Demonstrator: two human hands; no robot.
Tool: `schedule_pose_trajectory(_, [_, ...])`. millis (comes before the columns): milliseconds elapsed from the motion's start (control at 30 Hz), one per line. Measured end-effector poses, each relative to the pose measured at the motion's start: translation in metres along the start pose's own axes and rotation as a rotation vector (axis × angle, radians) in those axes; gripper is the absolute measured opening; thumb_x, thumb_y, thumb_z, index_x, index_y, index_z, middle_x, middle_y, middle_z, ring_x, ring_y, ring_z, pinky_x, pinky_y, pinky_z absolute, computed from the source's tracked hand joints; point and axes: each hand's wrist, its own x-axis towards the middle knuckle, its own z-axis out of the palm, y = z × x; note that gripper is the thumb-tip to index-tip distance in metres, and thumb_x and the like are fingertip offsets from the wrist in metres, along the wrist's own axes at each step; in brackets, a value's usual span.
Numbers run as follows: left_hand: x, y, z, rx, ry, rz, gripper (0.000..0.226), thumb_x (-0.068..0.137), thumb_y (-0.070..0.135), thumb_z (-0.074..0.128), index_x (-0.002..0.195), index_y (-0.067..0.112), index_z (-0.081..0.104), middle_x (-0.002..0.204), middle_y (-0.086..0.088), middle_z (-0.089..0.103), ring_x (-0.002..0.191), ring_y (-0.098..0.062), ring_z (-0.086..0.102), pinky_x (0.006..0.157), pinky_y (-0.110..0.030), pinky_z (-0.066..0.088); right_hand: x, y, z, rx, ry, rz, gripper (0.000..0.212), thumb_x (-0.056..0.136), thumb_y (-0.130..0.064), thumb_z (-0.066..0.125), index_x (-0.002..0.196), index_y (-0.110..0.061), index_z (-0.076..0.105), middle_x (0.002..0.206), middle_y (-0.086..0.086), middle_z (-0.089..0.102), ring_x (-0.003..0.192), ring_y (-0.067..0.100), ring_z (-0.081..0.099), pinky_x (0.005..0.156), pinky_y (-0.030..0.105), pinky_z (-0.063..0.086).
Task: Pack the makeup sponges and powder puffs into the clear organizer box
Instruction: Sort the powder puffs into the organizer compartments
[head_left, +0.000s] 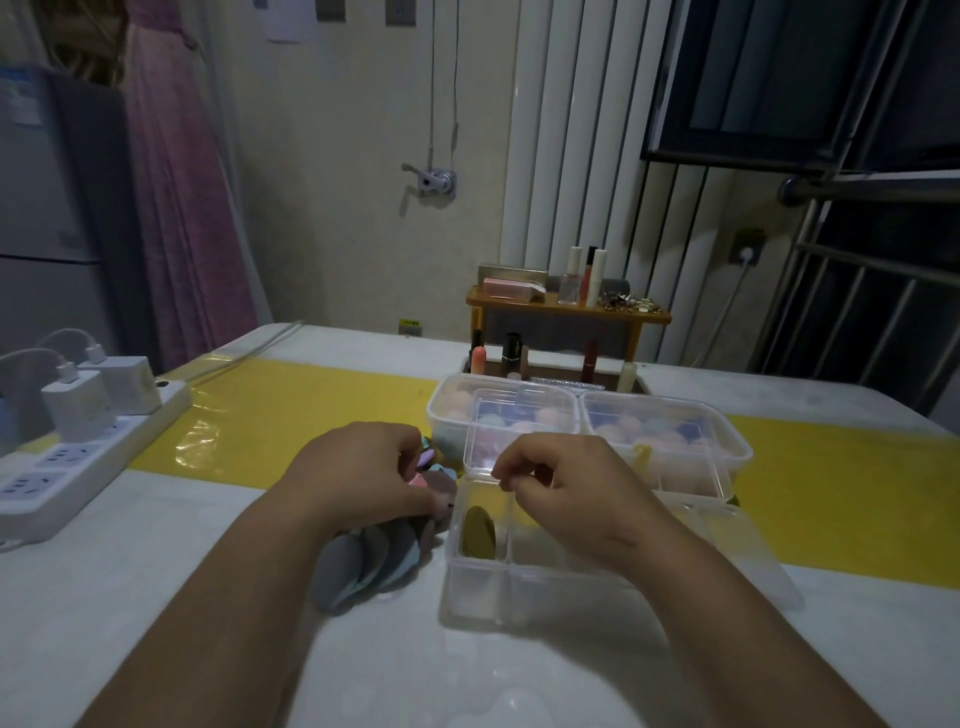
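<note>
- clear box (519, 587) sits on the desk (208, 597), front centre-right, split into compartments; its lid (691, 470) is open and stands up at the far edge
- one olive puff (479, 532) stands on edge in the near-left compartment, leaning on the left wall
- pile of puffs (369, 561) lies on the desk just left of the box: grey and blue ones near, pink, purple and green ones at the far end
- left hand (363, 473) is palm down over the far end of the pile, forearm coming in from lower left, fingers curled down round the puffs, gripping them; thumb hidden
- right hand (566, 488) hangs over the box, back of hand up, wrist bent; its fingers (511, 470) are curled, thumb and forefinger tips close together near the lid hinge; cannot tell if they pinch anything
- two lidded tubs (675, 421) of sponges stand side by side right behind the box
- yellow strip (291, 405) runs across the desk under the tubs
- power strip (67, 467) with chargers at left edge
- small wooden shelf (566, 309) with bottles at the back
</note>
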Motion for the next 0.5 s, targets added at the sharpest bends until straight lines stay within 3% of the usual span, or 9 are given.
schedule_pose_trajectory(167, [0.0022, 0.0041, -0.0018, -0.016, 0.050, -0.016, 0.037, 0.076, 0.054, 0.069, 0.066, 0.021, 0.054, 0.066, 0.003, 0.056, 0.067, -0.016, 0.053, 0.054, -0.029, 0.033, 0.0007, 0.0001, 0.0006, -0.002, 0.012, -0.002, 0.022, 0.097, -0.022, 0.054, 0.103, -0.036, 0.070, 0.090, -0.023, 0.061, 0.086, 0.000, 0.057, 0.072, 0.015, 0.046])
schedule_pose_trajectory(333, [0.0035, -0.0009, -0.0024, 0.014, 0.229, 0.030, 0.030, 0.083, 0.045, 0.062, 0.068, 0.020, 0.058, 0.065, 0.002, 0.058, 0.067, -0.019, 0.054, 0.052, -0.028, 0.032, 0.0000, -0.0004, 0.0015, -0.002, 0.026, -0.005, 0.022, 0.098, -0.022, 0.054, 0.107, -0.035, 0.070, 0.090, -0.025, 0.059, 0.086, 0.000, 0.057, 0.071, 0.013, 0.045])
schedule_pose_trajectory(500, [0.0040, -0.0038, -0.0027, -0.019, 0.361, 0.112, 0.029, 0.070, 0.049, 0.046, 0.066, 0.021, 0.052, 0.060, 0.005, 0.052, 0.063, -0.021, 0.050, 0.051, -0.029, 0.031, 0.0007, -0.0007, 0.0012, 0.003, 0.024, 0.005, 0.022, 0.097, -0.021, 0.054, 0.107, -0.033, 0.070, 0.089, -0.023, 0.059, 0.086, 0.001, 0.057, 0.071, 0.013, 0.045])
